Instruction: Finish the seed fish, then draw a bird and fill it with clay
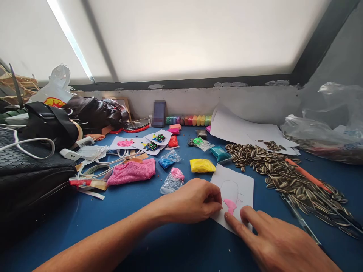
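Note:
A white sheet of paper [246, 181] with a pencilled oval outline lies on the blue table in front of me. Soft pink clay [230, 206] is spread over the lower part of the drawing. At the sheet's left edge, beside the clay, my left hand [195, 200] is closed with thumb and index finger pinched together; whatever is between them is too small to make out. My right hand [272, 238] comes in from the lower right, its index finger stretched out to the clay's lower edge and the other fingers loosely bent, holding nothing.
Clay packets surround the sheet: yellow [202, 165], teal [220, 153], blue [169, 159] and an opened pink bag [172, 180]. Sunflower seeds [272, 166] with an orange tool [307, 175] lie right. A pink cloth [132, 172], cables and a black bag [31, 181] are left.

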`<state>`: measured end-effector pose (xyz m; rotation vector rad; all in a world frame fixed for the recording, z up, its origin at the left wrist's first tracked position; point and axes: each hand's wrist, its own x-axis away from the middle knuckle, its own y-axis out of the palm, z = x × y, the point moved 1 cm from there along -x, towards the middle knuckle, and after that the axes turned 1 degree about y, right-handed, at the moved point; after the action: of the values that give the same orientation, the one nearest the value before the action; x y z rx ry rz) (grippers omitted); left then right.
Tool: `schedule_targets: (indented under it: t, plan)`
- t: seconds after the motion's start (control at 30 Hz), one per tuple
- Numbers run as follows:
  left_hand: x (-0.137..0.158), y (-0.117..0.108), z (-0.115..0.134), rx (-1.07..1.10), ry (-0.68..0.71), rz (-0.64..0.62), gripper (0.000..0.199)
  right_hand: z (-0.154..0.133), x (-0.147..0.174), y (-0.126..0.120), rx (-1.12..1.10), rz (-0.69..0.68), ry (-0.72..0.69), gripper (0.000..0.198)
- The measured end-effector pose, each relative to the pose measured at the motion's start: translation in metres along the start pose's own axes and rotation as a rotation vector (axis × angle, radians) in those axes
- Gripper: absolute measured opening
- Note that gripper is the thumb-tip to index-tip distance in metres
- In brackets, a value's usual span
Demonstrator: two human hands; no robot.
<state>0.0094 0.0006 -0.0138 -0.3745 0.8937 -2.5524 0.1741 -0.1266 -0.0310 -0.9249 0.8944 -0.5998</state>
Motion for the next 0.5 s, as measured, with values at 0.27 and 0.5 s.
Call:
schedule_targets:
  t: [0.27,0.5]
  plan:
    - [0.0,0.002,-0.001,-0.025,0.03,0.02,0.016,0.007,0.001,-0.005,-0.039,0.022,-0.024,0.048]
    - [-0.001,0.001,0.001,-0.015,0.024,0.025,0.015,0.009,0.001,-0.006,-0.047,0.013,-0.016,0.04]
